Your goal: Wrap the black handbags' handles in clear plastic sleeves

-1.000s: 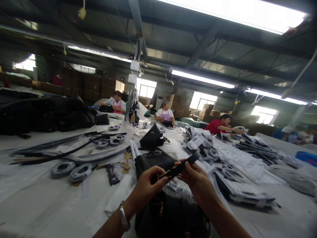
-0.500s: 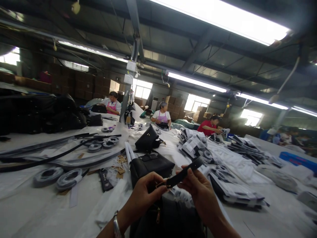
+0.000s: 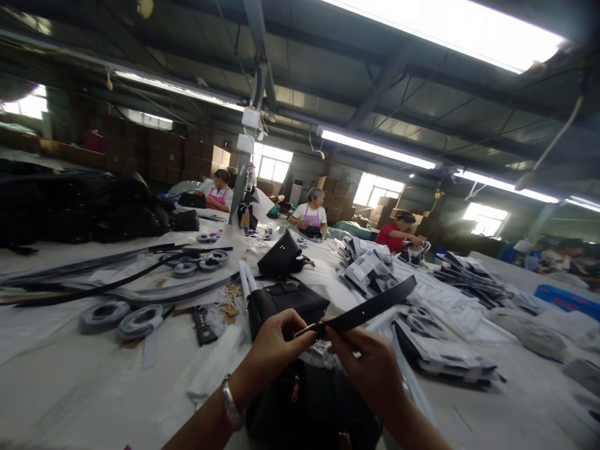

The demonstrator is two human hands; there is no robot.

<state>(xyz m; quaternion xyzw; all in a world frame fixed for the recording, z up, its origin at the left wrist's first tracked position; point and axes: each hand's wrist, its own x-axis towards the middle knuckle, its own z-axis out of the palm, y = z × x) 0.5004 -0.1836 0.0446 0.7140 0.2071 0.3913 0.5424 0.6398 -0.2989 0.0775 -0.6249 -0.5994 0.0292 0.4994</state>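
Observation:
My left hand (image 3: 274, 350) pinches the gold buckle end of a black strap (image 3: 370, 307). My right hand (image 3: 370, 369) grips the same strap just right of the buckle, and the strap's free end sticks out up and to the right. Directly below my hands sits a dark bag (image 3: 312, 409), partly hidden by my arms. A black handbag (image 3: 284, 303) stands on the white table (image 3: 70, 387) just beyond my hands, with another black handbag (image 3: 281, 256) behind it.
Coiled grey strap rolls (image 3: 124, 317) and long black straps (image 3: 103, 284) lie at left. Piles of plastic-wrapped black pieces (image 3: 445, 356) cover the right. Black bags (image 3: 84, 212) are heaped at far left. Three seated people (image 3: 312, 215) work at the table's far end.
The strap's free end has lengthened and swung out to the right. My right hand has slid closer to the buckle. The view shifted slightly.

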